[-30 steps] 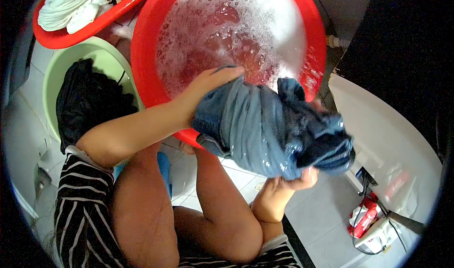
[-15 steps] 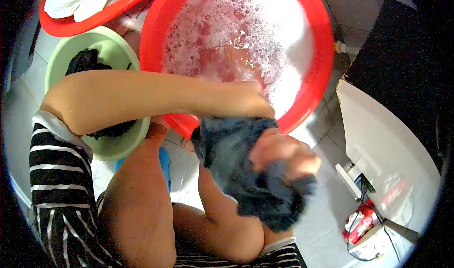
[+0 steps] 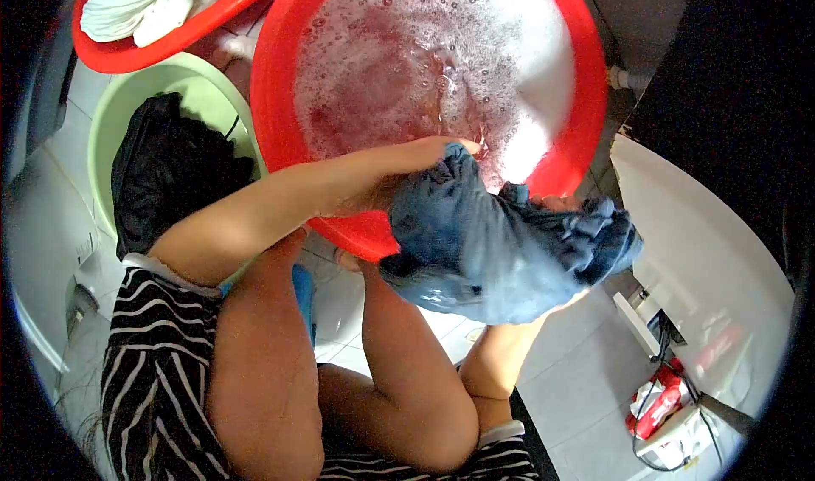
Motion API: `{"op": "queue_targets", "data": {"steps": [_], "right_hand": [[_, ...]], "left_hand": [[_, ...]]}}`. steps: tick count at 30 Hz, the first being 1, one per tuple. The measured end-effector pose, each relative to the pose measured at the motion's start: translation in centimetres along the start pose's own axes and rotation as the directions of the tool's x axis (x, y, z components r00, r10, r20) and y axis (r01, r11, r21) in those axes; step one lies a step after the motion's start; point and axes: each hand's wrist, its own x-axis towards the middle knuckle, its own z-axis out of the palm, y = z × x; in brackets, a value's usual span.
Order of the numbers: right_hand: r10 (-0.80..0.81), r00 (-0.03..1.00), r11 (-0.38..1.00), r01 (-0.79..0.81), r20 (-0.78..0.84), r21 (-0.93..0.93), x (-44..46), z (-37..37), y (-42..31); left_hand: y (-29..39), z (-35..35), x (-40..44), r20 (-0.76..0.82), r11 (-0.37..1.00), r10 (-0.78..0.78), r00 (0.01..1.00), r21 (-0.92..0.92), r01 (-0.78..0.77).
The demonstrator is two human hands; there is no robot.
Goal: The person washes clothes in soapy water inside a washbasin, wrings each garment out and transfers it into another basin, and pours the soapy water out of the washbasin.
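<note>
A wet, dark blue garment is stretched between my two hands over the near rim of a large red basin. My left hand grips its upper left end, just above the foamy water. Bunched folds at the right are in my right hand; only some fingers show, and the cloth hides the rest. The forearm reaches up from below, behind the garment. Suds and reddish, bubbly water fill the basin.
At the left, a pale green basin holds black clothing. A red tub with white clothes stands at the upper left. White panelling, cables and a red-and-white packet are at the right. Grey tiles cover the floor.
The garment has been raised and spread wider. My right hand has moved up and right, under the cloth; my left arm has drawn back, uncovering more black clothing in the green basin.
</note>
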Motion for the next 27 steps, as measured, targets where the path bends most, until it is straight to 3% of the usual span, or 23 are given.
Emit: {"op": "queue_targets", "data": {"steps": [1, 2, 4, 5, 6, 7, 8, 10, 12, 13, 14, 16, 17, 18, 20, 23, 25, 26, 27], "right_hand": [[-0.021, 0.997, 0.956, -0.003, -0.077, -0.295, 0.6, 0.3, 0.1], [-0.064, 0.988, 0.826, -0.027, -0.143, -0.563, 1.2, 0.7, 0.2], [0.090, 0.996, 0.947, -0.081, 0.013, -0.312, 0.1, 1.4, 2.7], [0.165, 0.982, 0.971, -0.146, 0.091, -0.190, -0.4, 1.7, 3.9], [0.225, 0.940, 0.908, -0.298, 0.258, 0.294, -1.0, 1.7, 4.6], [0.279, 0.863, 0.250, -0.489, 0.422, 0.836, -1.7, 1.6, 5.3], [0.322, 0.759, -0.261, -0.503, 0.566, 0.824, -2.0, 1.5, 5.2], [0.369, 0.649, -0.444, -0.505, 0.665, 0.740, -2.0, 1.4, 3.7], [0.391, 0.692, -0.355, -0.496, 0.607, 0.793, -1.7, 1.4, 3.2], [0.402, 0.708, -0.310, -0.491, 0.580, 0.814, -1.6, 1.3, 3.0], [0.302, 0.794, -0.287, -0.452, 0.528, 0.845, -1.4, 0.7, 2.0], [0.585, 0.756, 0.087, -0.419, 0.294, 0.904, -1.6, 0.0, -1.7], [0.568, 0.801, 0.267, -0.396, 0.188, 0.879, -1.9, -0.2, -2.8], [0.430, 0.893, 0.366, -0.309, 0.135, 0.878, -2.7, -0.5, -3.7], [0.255, 0.963, 0.423, -0.194, 0.089, 0.885, -3.2, -1.5, -5.0], [-0.164, 0.973, 0.503, -0.059, 0.162, 0.862, -3.5, -3.7, -4.9], [-0.571, 0.782, 0.617, 0.207, 0.251, 0.760, -1.7, -5.3, -4.5], [-0.709, 0.637, 0.624, 0.370, 0.301, 0.688, -0.6, -5.6, -5.5], [-0.742, 0.585, 0.619, 0.410, 0.328, 0.670, -0.2, -5.8, -6.5]], "left_hand": [[-0.6, -0.4, 0.1, 0.004, 0.998, -0.048, 0.999, -0.029, 0.048], [-1.3, -0.6, 0.1, 0.026, 0.996, -0.016, 1.000, -0.092, 0.019], [-3.0, 0.3, -0.6, 0.058, 0.975, 0.049, 0.997, -0.221, -0.035], [-3.3, 0.8, -0.4, -0.037, 0.955, 0.139, 0.990, -0.258, -0.144], [-2.9, 0.9, -0.4, -0.023, 0.917, 0.220, 0.975, -0.335, -0.215], [-2.2, 0.8, -0.6, -0.018, 0.866, 0.300, 0.954, -0.413, -0.280], [-1.4, 1.1, -0.8, -0.020, 0.803, 0.375, 0.927, -0.492, -0.336], [0.1, 1.7, -1.0, -0.161, 0.861, 0.379, 0.911, -0.299, -0.411], [0.7, 1.5, -0.8, -0.312, 0.918, 0.339, 0.888, -0.098, -0.384], [0.7, 1.2, -0.8, -0.334, 0.878, 0.289, 0.897, -0.280, -0.388], [0.8, 0.7, -0.8, -0.298, 0.855, 0.228, 0.927, -0.394, -0.337], [0.9, -0.4, -0.7, -0.198, 0.770, 0.115, 0.974, -0.601, -0.213], [2.0, 0.8, -1.0, -0.152, 0.763, 0.089, 0.984, -0.625, -0.165], [1.9, 0.4, -0.8, -0.157, 0.814, 0.073, 0.985, -0.560, -0.150], [1.7, 0.0, -0.3, -0.220, 0.883, 0.028, 0.975, -0.452, -0.127], [1.6, 0.0, 0.3, -0.257, 0.947, -0.088, 0.962, -0.320, 0.002], [1.4, -0.2, 0.5, -0.256, 0.971, -0.186, 0.949, -0.194, 0.138], [1.4, 0.0, 0.4, -0.209, 0.995, -0.045, 0.977, 0.081, 0.063], [1.3, 0.3, 0.3, -0.124, 0.937, 0.082, 0.989, 0.347, -0.035]]}}
